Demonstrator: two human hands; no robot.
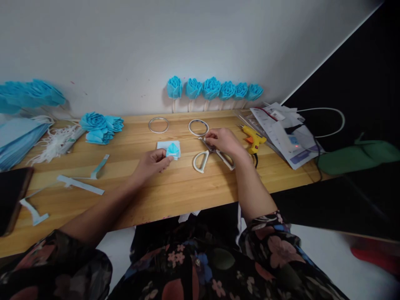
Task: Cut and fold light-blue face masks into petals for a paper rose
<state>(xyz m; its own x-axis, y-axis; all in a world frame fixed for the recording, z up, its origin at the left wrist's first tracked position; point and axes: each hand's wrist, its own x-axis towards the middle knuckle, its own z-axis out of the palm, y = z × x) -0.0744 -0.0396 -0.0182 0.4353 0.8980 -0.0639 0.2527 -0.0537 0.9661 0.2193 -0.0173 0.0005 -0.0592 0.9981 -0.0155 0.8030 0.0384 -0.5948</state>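
My left hand (pixel 153 162) pinches a small folded blue paper piece (pixel 173 150) over a pale blue paper square (pixel 162 145) on the wooden table (pixel 175 191). To the right, my right hand (pixel 222 141) rests curled on the white-handled scissors (pixel 201 160), which lie on the table with their handles toward me. Just beyond that hand lies a clear tape ring (pixel 198 126).
Several blue paper roses (pixel 211 88) lean against the wall. A second ring (pixel 158 124) lies left of the first. Yellow glue gun (pixel 254 138) and papers (pixel 283 131) sit at right. More blue flowers (pixel 100 127), white feathers (pixel 54 143), paper strips (pixel 79 184) and a dark phone (pixel 11 196) at left.
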